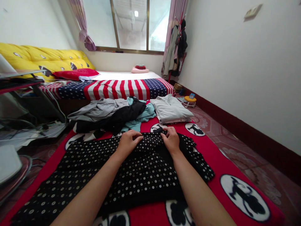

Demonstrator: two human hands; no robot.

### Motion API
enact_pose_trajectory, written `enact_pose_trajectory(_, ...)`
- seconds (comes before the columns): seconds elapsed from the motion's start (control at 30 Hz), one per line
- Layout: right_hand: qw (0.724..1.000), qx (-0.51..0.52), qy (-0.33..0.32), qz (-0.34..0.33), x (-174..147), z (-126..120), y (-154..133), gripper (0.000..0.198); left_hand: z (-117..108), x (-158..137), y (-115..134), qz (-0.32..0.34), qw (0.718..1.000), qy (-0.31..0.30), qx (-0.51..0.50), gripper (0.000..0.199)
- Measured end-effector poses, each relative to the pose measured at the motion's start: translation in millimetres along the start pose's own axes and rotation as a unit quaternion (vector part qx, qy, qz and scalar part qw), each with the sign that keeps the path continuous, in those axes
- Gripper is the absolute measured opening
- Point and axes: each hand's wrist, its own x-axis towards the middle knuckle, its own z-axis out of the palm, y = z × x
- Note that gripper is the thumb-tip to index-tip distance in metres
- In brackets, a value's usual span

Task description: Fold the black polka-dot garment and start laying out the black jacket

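Spread flat across the red blanket (218, 166) close to the camera: black polka-dot garment (131, 175), far edge pinched by left hand (129, 142) and right hand (171, 139), fingers curled shut on a fold of cloth near the middle. Best done, judging by this, with both pinches kept level and the fold drawn evenly, creases smoothed flat. Beyond the hands, close enough to snag: loose heap of clothes (113, 114); just beside it a folded pale shirt (170, 110), then the flag-covered bed (117, 88).
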Motion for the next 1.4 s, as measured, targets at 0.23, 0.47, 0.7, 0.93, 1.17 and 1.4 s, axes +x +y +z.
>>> enact_pose_trajectory(0.23, 0.986, -0.004, -0.127, -0.105, -10, -9, -24, 0.012, 10, -8, -6, 0.002, 0.978, -0.208, 0.034, 0.077)
enact_pose_trajectory(0.47, 0.981, -0.053, -0.142, -0.122, -12, -5, -31, 0.008, 12, -16, 0, 0.011, 0.971, -0.224, 0.088, 0.084)
enact_pose_trajectory(0.7, 0.987, -0.128, -0.090, -0.045, -5, -5, -7, 0.015, 17, -32, -1, 0.065, 0.971, -0.199, 0.117, 0.070)
enact_pose_trajectory(0.93, 0.993, -0.114, -0.039, -0.016, -2, -10, 6, 0.013, 22, -56, 8, 0.144, 0.971, -0.135, 0.134, 0.059)
enact_pose_trajectory(1.17, 0.988, -0.108, -0.112, -0.001, -3, -4, 8, 0.006, -4, -70, 1, 0.145, 0.974, -0.139, 0.102, 0.052)
enact_pose_trajectory(1.4, 0.988, -0.108, -0.105, -0.024, -3, -1, 15, 0.009, -64, -91, -54, 0.049, 0.979, -0.050, 0.191, 0.073)
